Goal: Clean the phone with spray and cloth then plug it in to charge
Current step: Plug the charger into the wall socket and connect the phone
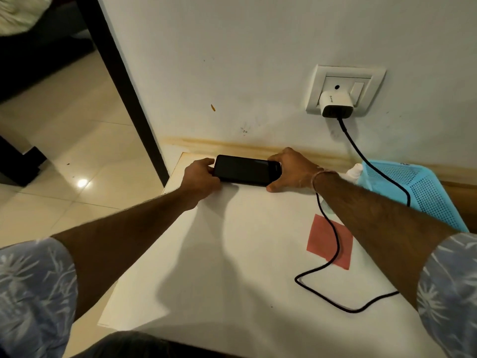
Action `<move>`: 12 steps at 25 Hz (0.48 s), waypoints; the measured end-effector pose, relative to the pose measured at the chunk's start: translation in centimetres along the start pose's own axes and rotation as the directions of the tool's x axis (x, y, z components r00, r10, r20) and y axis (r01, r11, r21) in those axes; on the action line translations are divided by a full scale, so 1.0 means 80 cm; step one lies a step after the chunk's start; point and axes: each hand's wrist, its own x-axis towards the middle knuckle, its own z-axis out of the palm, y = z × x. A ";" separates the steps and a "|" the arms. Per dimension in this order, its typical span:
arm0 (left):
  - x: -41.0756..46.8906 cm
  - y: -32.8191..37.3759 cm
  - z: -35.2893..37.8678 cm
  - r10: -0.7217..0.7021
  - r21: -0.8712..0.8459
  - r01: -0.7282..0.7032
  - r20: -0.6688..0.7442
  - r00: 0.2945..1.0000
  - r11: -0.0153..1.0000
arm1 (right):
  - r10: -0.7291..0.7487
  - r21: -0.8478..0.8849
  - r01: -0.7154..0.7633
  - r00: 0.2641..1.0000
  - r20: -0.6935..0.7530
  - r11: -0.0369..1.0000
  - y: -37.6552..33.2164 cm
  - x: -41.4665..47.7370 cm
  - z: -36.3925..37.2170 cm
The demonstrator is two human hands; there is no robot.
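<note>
1. Wall (245, 60): white and scuffed, with a brown stain band along its foot.
2. Tabletop (232, 254): white, set against the wall.
3. Basket (426, 192): blue, perforated, at the tabletop's right side beside the wall.
4. Left hand (200, 177): fingers curled round the phone's left end. Right hand (294, 169): fingers curled over the right end, thumb at the near edge.
5. Phone (245, 169): black, screen dark, lying flat at the tabletop's far edge, lengthwise along the wall, between the 2 hands.
6. Cloth (322, 241): red, flat, well apart from the phone.
7. Socket plate (322, 73): white, on the wall.
8. Cable (352, 311): black, running from the charger over the basket and cloth. Its free end is hidden.
9. Charger (335, 105): white, seated in the socket plate.
</note>
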 end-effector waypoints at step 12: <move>0.022 -0.009 -0.004 0.077 0.175 -0.054 -0.126 0.989 0.983 | 0.016 0.146 -0.003 0.996 -0.087 0.989 -0.008 0.028 0.023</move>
